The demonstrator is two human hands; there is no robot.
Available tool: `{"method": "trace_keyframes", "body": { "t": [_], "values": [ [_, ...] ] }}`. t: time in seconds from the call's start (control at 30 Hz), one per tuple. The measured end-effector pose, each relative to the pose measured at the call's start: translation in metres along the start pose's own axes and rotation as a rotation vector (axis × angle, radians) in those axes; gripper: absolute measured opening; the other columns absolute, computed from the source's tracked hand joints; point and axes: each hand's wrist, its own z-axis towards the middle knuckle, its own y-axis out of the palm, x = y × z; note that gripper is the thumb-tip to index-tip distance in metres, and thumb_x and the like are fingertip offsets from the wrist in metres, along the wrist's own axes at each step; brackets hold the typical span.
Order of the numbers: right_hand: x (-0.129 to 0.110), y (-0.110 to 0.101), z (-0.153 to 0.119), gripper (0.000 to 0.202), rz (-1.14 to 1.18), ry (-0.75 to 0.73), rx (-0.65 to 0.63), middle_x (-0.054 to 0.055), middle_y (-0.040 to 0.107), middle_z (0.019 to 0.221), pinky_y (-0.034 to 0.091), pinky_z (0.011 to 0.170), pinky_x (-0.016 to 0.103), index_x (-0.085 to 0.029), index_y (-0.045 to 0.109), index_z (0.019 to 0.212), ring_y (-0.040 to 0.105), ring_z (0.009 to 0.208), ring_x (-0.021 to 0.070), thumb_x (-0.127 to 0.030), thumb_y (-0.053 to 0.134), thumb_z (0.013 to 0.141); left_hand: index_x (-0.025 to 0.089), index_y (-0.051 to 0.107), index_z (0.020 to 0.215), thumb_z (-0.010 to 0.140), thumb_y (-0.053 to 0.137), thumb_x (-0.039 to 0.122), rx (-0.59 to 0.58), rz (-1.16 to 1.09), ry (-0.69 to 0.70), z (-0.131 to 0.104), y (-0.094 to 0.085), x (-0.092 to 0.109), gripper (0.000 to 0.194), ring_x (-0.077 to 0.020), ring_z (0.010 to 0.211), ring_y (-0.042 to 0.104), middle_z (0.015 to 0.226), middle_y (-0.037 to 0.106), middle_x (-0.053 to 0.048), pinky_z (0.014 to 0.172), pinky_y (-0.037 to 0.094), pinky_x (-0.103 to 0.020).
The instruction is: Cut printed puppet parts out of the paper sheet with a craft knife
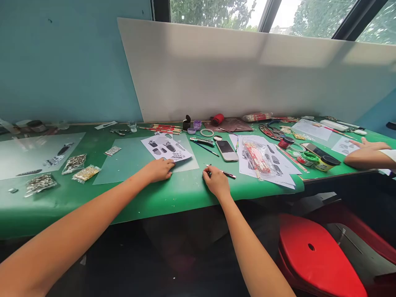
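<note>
At the lower edge of a printed sheet (pixel 167 147) with dark patterned shapes, my left hand (pixel 159 170) has its fingers closed on the paper. The sheet lies over a translucent sheet (pixel 117 167) on the green table. My right hand (pixel 217 181) rests near the table's front edge, closed around a thin dark pen or pencil (pixel 228 174); one end sticks out to the right, a pale tip to the left. A phone (pixel 227 150), a thin blue-handled brush (pixel 207 149) and a green-and-black cutter (pixel 202 142) lie just beyond it.
More printed sheets (pixel 284 177) lie to the right under a plastic packet of red sticks (pixel 258 156). Small bags of beads (pixel 40 184) sit at left. Paint jars (pixel 327 163) and another person's hand (pixel 369 146) are far right. A red stool (pixel 318 255) stands below.
</note>
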Motion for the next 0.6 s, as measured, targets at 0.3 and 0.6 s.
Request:
{"method": "trace_keyframes", "body": {
  "t": [0.3,0.6],
  "values": [
    [-0.007,-0.007,-0.003,0.034,0.044,0.045,-0.013,0.008,0.065,0.125,0.056,0.094,0.044,-0.018,0.063,0.123,0.065,0.109,0.0206,-0.041,0.062,0.098,0.017,0.057,0.132,0.097,0.062,0.038,0.107,-0.031,-0.11,-0.006,0.003,0.009,0.041,-0.0244,0.117,0.062,0.134,0.059,-0.012,0.099,0.056,-0.048],
    [-0.055,0.008,0.02,0.039,0.128,0.221,0.04,0.009,0.061,0.132,0.055,0.097,0.046,-0.019,0.06,0.129,0.063,0.114,0.0225,-0.042,0.062,0.097,0.017,0.057,0.132,0.097,0.062,0.038,0.304,-0.126,-0.291,-0.02,0.024,0.014,0.041,-0.0249,0.118,0.061,0.134,0.06,-0.012,0.101,0.055,-0.048]
  ]
}}
